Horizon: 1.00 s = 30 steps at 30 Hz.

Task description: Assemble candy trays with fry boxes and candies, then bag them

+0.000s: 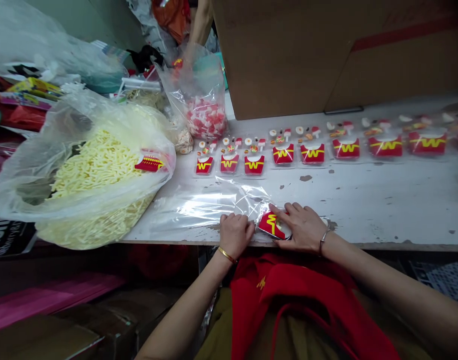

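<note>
My left hand [235,235] is closed at the near edge of the table, its fingers curled at the side of a clear plastic bag [198,202] lying flat. Beside it, my right hand [306,227] grips a small red toy fries box [271,223] with a yellow W. The box is turned sideways and clear film shows around it. My right palm hides its far end. Beyond my hands, several clear packs, each with a red box [254,165] and small toy food pieces, stand in a row.
On the left, an open plastic sack [101,210] holds pale yellow stick pieces, with a red card box [149,161] on them. Behind it is a bag of pink and white pieces [205,117], with another person's hand [191,55] above. A large cardboard box [289,55] blocks the back.
</note>
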Motion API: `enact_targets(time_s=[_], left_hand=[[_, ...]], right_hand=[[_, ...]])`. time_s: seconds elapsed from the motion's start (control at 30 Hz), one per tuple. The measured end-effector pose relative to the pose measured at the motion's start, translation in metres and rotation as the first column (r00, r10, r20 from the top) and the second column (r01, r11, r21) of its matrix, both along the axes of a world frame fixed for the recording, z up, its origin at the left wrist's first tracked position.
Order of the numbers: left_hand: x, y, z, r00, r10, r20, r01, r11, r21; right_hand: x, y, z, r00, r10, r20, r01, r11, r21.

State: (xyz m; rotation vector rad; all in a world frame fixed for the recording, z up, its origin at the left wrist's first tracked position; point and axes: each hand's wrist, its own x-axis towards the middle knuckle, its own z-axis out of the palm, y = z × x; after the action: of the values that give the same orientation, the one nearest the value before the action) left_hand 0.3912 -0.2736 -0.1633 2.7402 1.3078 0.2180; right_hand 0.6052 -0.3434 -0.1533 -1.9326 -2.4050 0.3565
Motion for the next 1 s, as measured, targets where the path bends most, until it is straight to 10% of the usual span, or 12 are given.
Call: enact_targets(time_s=[0.43, 0.73, 1.0], left_hand=[[0.038, -0.037, 0.009, 0.970, -0.241, 0.042, 0.244, 0.962, -0.120], [0.079, 0.053, 0.030, 0.750, -0.662, 0.021, 0.650, 0.730, -0.212], [0.091, 0.081, 0.026, 0.640, -0.751, 0.161, 0.747, 0.560, -0.357]], right_hand=[[-0.002, 0.002, 0.006, 0.987, -0.150, 0.056, 0.151, 0.988, -0.023], [0.052, -0.018, -0.007, 1.000, -0.025, -0.013, 0.027, 0.980, 0.195], [0.059, -0.067, -0.036, 0.694, -0.603, -0.393, 0.713, 0.648, 0.267]])
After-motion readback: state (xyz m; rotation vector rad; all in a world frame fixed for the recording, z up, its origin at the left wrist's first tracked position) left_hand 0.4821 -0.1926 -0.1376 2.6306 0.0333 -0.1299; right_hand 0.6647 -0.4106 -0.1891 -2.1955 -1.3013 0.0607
